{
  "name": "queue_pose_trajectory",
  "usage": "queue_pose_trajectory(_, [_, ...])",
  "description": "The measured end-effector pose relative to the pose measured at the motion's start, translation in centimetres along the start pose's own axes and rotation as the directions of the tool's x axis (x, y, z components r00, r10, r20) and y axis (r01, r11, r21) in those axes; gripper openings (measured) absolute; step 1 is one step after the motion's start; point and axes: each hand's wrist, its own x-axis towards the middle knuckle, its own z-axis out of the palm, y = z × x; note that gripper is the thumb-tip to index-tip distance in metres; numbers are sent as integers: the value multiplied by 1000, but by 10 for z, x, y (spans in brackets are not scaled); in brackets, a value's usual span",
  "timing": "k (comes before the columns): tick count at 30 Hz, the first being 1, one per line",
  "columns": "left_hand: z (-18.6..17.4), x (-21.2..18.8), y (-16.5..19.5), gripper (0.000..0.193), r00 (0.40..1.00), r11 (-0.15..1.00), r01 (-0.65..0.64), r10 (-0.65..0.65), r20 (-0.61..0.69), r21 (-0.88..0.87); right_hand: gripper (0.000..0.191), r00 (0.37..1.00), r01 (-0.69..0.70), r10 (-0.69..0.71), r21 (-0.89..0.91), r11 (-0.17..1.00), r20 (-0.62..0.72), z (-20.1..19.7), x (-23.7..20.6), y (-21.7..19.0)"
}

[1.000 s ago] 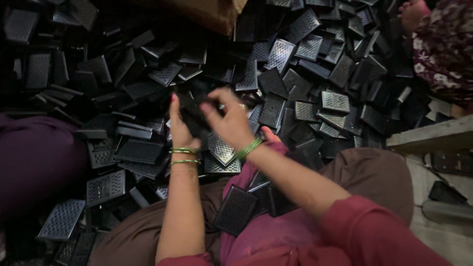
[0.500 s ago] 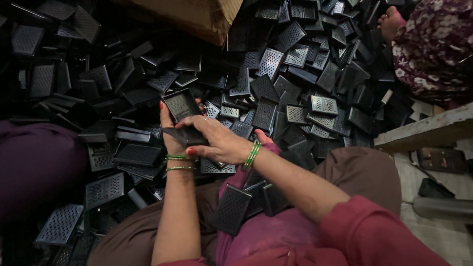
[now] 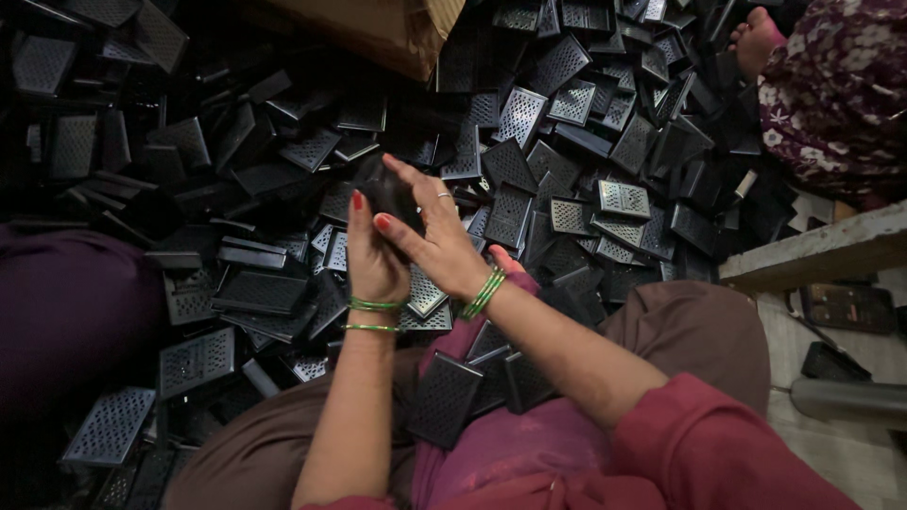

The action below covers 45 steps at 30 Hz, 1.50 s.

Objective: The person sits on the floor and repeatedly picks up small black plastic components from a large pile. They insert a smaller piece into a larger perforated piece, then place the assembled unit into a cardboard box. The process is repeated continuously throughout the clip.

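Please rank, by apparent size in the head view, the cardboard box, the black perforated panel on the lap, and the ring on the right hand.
1. Cardboard box, though partly cut off by the frame.
2. Black perforated panel; nearness to the camera enlarges it.
3. Ring, smallest.

Black perforated panels, green bangles, red-painted nails, brown cardboard box, maroon floral cloth.
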Motion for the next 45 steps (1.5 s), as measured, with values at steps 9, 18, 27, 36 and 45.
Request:
queue_pose_trajectory(9, [-1,-1,-10,58,1000,996,25,-24,15,-87,64,994,59,-67,-90,994,-81,4,-1,6])
queue_pose_trajectory(18, [3,-2,-14,68,998,994,69,-69,7,-85,58,989,72,-87,-131,989,-118,6,-5,11])
queue_pose_trajectory(27, [12,-2,-22,55,990,919,-59,106,-98,391,57,993,104,-101,60,993,-59,7,0,30])
queue_pose_trajectory(36, [12,-6,-21,29,861,64,-144,500,93,988,38,911,-146,68,-163,976,-407,5,2,48])
queue_pose_trajectory(45, [3,-2,-20,37,907,230,-1,410,-96,973,37,919,-169,100,-152,974,-382,6,-1,53])
